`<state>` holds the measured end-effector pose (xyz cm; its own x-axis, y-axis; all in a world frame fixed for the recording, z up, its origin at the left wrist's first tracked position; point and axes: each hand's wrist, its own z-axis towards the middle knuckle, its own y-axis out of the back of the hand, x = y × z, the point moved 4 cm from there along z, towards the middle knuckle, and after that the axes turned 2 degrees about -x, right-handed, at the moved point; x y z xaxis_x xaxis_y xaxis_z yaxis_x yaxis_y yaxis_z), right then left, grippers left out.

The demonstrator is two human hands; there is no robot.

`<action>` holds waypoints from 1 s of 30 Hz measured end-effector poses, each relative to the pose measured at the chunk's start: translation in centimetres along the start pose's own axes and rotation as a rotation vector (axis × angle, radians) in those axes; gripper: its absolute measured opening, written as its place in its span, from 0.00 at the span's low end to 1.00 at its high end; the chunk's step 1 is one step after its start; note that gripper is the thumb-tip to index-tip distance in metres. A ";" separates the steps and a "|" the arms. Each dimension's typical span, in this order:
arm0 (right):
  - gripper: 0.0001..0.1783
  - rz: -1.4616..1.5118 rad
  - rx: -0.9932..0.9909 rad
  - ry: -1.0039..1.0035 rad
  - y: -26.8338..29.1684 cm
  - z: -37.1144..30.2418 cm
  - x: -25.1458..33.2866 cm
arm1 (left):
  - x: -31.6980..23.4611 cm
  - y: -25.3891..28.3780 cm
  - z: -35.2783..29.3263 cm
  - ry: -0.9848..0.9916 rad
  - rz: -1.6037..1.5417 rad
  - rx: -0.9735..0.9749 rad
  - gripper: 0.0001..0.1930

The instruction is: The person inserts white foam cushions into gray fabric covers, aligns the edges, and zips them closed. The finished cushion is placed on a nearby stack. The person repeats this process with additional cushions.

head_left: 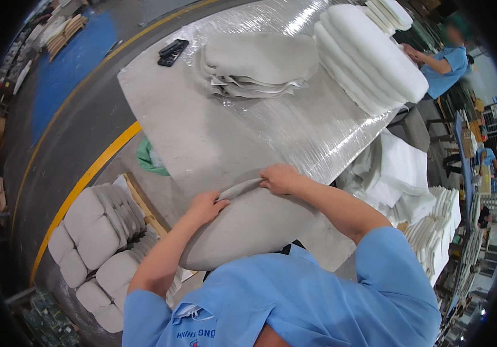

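Observation:
A plump grey cushion (251, 228) rests against my body at the near edge of the table (161, 115). Its far edge has a folded seam or opening, with a darker gap along it. My left hand (205, 207) is closed on the left end of that edge, thumb pointing toward the gap. At the right end, my right hand (280, 178) pinches the same edge with curled fingers. Whatever lies inside the cushion is hidden. Farther up the table lies a pile of flat grey fabric covers (260, 55), apart from both hands.
Thick white padding (370, 61) is stacked at the table's far right, beside small black items (172, 52) farther left. Grey cushions (92, 225) stand piled at lower left. White sheets (396, 168) hang at right. A green bag (151, 157) touches the table's left side. Another person (442, 66) works beyond.

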<state>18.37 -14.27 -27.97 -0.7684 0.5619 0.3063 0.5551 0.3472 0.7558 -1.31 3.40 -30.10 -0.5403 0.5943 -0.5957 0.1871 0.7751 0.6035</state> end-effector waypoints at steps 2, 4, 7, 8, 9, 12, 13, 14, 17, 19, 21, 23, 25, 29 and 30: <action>0.16 0.057 -0.130 -0.013 -0.7 -0.2 -0.2 | 0.2 -0.6 -0.4 -0.046 0.071 -0.169 0.19; 0.15 0.107 -0.217 -0.019 -1.4 0.1 -0.4 | 0.6 -1.1 -0.1 -0.082 0.129 -0.292 0.19; 0.15 0.190 -0.300 -0.005 -1.9 0.5 -1.0 | 0.3 -1.4 0.3 -0.106 0.192 -0.372 0.19; 0.15 0.216 -0.344 0.014 -2.0 0.6 -1.1 | 0.4 -1.5 0.5 -0.105 0.205 -0.390 0.19; 0.15 0.242 -0.388 0.032 -2.1 0.7 -1.3 | 0.4 -1.7 0.7 -0.104 0.218 -0.409 0.19; 0.15 0.299 -0.355 0.007 -2.3 1.8 -1.7 | 0.6 -1.7 1.1 -0.103 0.197 -0.478 0.17; 0.15 0.298 -0.358 0.007 -2.4 1.8 -1.7 | 0.6 -2.1 1.1 -0.101 0.202 -0.469 0.17; 0.15 0.289 -0.386 0.018 -2.1 2.2 -1.8 | 0.3 -1.5 1.4 -0.111 0.216 -0.484 0.17; 0.14 0.240 -0.350 0.028 -1.6 2.4 -1.7 | -0.1 -0.6 1.5 -0.130 0.258 -0.448 0.14; 0.16 0.240 -0.385 0.049 -0.6 1.9 -1.4 | 0.0 0.3 0.4 -0.180 0.240 -0.499 0.11; 0.20 0.292 -0.510 0.083 0.5 -0.2 -1.2 | -0.9 2.5 -1.9 -0.281 0.178 -0.632 0.10; 0.25 0.228 -0.312 0.138 1.6 -5.4 -1.2 | -0.5 3.9 -5.5 -0.158 0.117 -0.445 0.11; 0.30 0.210 0.021 0.205 2.2 -10.6 -0.3 | 0.3 4.5 -11.0 -0.243 -0.039 -0.207 0.14; 0.32 0.099 -0.133 0.229 0.8 -14.8 0.2 | 1.5 2.3 -16.3 -0.098 -0.147 -0.192 0.18; 0.33 0.109 -0.103 0.211 0.4 -14.6 0.0 | 2.1 1.7 -16.2 -0.069 -0.217 -0.208 0.18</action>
<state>13.96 -25.10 -19.20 -0.7613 0.4193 0.4946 0.6111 0.2090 0.7635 -15.39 2.49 -21.77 -0.4907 0.4384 -0.7530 -0.1021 0.8293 0.5494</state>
